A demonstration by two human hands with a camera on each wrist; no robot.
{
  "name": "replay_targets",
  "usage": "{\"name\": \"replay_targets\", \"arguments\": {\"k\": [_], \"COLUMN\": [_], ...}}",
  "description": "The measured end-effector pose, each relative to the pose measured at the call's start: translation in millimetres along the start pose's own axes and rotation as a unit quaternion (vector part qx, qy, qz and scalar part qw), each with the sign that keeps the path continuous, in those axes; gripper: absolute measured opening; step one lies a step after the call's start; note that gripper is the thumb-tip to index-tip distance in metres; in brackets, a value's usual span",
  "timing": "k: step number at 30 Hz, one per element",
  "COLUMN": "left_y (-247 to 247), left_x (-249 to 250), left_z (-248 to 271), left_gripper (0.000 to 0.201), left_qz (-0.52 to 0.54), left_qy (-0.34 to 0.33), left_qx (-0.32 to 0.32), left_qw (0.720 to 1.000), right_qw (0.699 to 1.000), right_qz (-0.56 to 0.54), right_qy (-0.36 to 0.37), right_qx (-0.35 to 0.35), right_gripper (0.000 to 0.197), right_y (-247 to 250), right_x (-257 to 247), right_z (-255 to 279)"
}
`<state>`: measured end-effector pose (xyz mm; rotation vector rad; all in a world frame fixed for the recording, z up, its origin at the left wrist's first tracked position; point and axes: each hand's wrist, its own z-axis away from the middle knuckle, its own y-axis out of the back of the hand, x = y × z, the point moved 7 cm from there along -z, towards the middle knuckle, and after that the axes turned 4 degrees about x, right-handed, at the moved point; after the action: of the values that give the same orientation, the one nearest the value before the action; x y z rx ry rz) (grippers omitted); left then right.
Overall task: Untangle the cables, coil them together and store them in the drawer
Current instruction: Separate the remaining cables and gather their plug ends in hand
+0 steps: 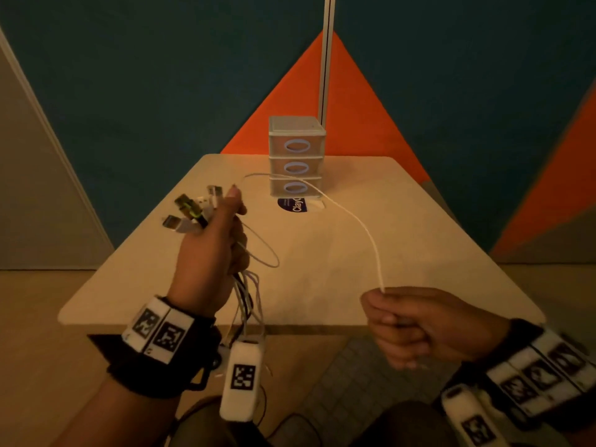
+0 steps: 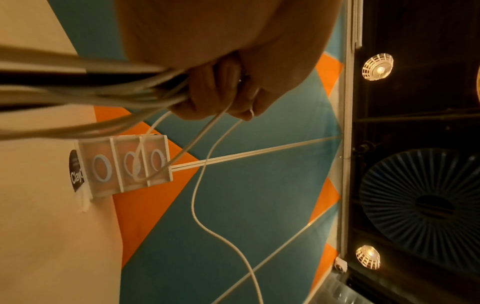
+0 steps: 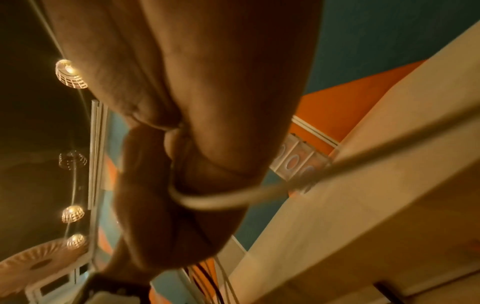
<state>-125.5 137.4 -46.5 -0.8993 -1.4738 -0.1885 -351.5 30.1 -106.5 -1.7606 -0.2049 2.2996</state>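
My left hand (image 1: 219, 240) is raised over the table's left side and grips a bundle of cables (image 1: 248, 298), white and black. Their plug ends (image 1: 190, 211) stick out above the fist, and the loose strands hang down past the wrist. In the left wrist view the bundle of cables (image 2: 91, 90) runs into the curled fingers (image 2: 218, 96). One white cable (image 1: 358, 221) arcs from the left hand past the drawer unit to my right hand (image 1: 400, 324), which grips its end in a fist near the table's front edge. The white cable (image 3: 221, 200) wraps round the right hand's fingers.
A small three-drawer unit (image 1: 296, 156) with ring handles stands at the back middle of the beige table (image 1: 419, 253), all drawers closed. A dark round sticker (image 1: 295, 204) lies in front of it. A white pole (image 1: 327, 56) rises behind it.
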Motion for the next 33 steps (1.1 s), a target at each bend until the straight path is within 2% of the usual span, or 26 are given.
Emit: {"name": "replay_targets", "arguments": {"k": [3, 6, 7, 10, 12, 14, 15, 18, 20, 22, 26, 27, 29, 31, 33], "left_y": [-16, -19, -18, -14, -14, -15, -16, -21, -26, -33, -34, -32, -27, -18, -9], "left_x": [-4, 0, 2, 4, 4, 4, 4, 0, -4, -8, -14, -14, -7, -2, 1], "left_z": [11, 17, 17, 16, 17, 19, 21, 27, 31, 34, 35, 34, 34, 30, 25], "left_gripper": [0.028, 0.030, 0.030, 0.030, 0.030, 0.029, 0.029, 0.029, 0.031, 0.034, 0.060, 0.055, 0.034, 0.033, 0.026], "left_qz": [-0.038, -0.071, -0.071, -0.069, -0.086, -0.118, -0.134, -0.172, -0.198, -0.220, -0.221, -0.217, -0.201, -0.184, -0.150], "left_qy": [0.005, -0.018, -0.021, -0.013, -0.005, -0.003, -0.003, 0.001, -0.002, -0.001, 0.019, 0.012, -0.017, -0.036, -0.026], "left_qx": [-0.035, -0.045, -0.043, -0.052, -0.071, -0.096, -0.109, -0.140, -0.157, -0.174, -0.175, -0.173, -0.172, -0.151, -0.129], "left_qw": [0.999, 0.996, 0.996, 0.996, 0.994, 0.988, 0.985, 0.975, 0.968, 0.960, 0.959, 0.960, 0.964, 0.971, 0.980], "right_qw": [0.990, 0.956, 0.929, 0.813, 0.767, 0.731, 0.730, 0.773, 0.769, 0.769, 0.749, 0.757, 0.783, 0.804, 0.808], "right_qz": [0.127, 0.275, 0.353, 0.559, 0.612, 0.652, 0.659, 0.602, 0.567, 0.551, 0.584, 0.573, 0.534, 0.495, 0.513], "right_qy": [-0.006, -0.042, -0.065, -0.157, -0.191, -0.194, -0.173, -0.037, 0.088, 0.166, 0.213, 0.215, 0.205, 0.192, 0.148], "right_qx": [0.053, 0.093, 0.091, 0.047, 0.027, 0.043, 0.061, 0.195, 0.283, 0.280, 0.227, 0.229, 0.246, 0.269, 0.249], "right_gripper": [0.035, 0.034, 0.034, 0.034, 0.038, 0.039, 0.035, 0.018, 0.032, 0.038, 0.022, 0.022, 0.023, 0.024, 0.025], "right_y": [-4, 3, 6, 18, 27, 33, 34, 17, 0, -24, -44, -40, -24, -4, 9], "right_x": [17, 52, 64, 99, 108, 90, 69, -21, -77, -104, -109, -108, -106, -99, -77], "right_z": [-21, -33, -35, -32, -26, -17, -11, 8, 16, 9, -16, -15, -8, 4, 11]}}
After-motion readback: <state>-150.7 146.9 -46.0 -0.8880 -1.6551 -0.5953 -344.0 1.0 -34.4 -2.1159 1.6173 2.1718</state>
